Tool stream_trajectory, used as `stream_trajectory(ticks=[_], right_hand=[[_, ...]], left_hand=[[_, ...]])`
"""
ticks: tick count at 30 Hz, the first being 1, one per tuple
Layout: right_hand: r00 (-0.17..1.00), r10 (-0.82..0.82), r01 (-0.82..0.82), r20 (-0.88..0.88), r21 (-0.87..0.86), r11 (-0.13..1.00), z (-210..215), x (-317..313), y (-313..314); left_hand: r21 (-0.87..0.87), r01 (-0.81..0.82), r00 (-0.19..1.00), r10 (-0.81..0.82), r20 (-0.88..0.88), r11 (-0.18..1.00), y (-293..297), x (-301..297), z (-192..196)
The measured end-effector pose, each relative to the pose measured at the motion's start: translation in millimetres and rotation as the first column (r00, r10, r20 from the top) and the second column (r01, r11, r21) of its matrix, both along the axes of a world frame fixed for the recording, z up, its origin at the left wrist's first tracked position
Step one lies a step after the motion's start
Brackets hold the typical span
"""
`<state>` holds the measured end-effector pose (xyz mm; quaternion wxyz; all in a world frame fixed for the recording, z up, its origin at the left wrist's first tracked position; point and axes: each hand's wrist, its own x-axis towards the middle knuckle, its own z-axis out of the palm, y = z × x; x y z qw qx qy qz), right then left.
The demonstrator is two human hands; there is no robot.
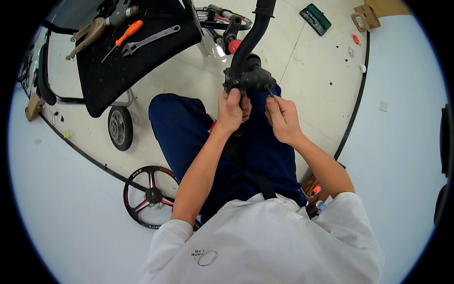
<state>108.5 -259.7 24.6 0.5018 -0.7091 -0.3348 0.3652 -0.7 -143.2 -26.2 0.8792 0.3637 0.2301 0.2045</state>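
Between my knees stands a black bicycle stem (255, 78), clamped to a curved black handlebar (257, 28) that rises out of the top of view. My left hand (230, 111) is closed around the left end of the stem, thumb on top. Pinched in my right hand (282, 117) is a thin dark hex key (270, 91), its tip meeting the stem's right end; most of the tool is hidden by my fingers. Just beyond the stem shows a red round part (234, 46).
At left, a black chair seat (137, 66) carries an orange screwdriver (128, 33), an adjustable wrench (151, 40) and a bicycle fork (90, 35). A small wheel (120, 128) and a spoked wheel (152, 195) are at lower left. A green toolbox (315, 20) lies on the floor at far right.
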Motion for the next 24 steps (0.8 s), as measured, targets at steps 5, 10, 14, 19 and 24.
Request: stream_trajectory(ticks=[5,10,14,19,24], right_hand=[[0.98,-0.097,0.105,-0.175,0.033,0.994,-0.2,-24.1,4.8],[0.905,-0.136,0.194,-0.404,0.105,0.975,5.2,-52.2,14.6],[0.948,-0.053,0.081,-0.314,0.076,0.994,3.9,-51.6,13.6],[0.972,0.205,-0.192,0.119,-0.106,0.976,32.2,-28.9,18.5],[0.605,0.02,-0.064,-0.796,-0.023,0.998,52.9,-24.6,10.1]], left_hand=[[-0.053,-0.074,0.996,0.076,0.049,0.996,-7.3,-6.6,-11.3],[-0.058,-0.085,0.995,0.088,0.049,0.995,-7.1,-16.3,-10.6],[-0.088,-0.076,0.995,0.082,0.058,0.993,-8.1,-24.4,-8.4],[-0.071,-0.055,0.998,0.054,-0.017,0.996,-5.2,-30.7,-8.6],[-0.075,-0.056,0.998,0.054,-0.035,0.996,-7.4,-33.1,-11.7]])
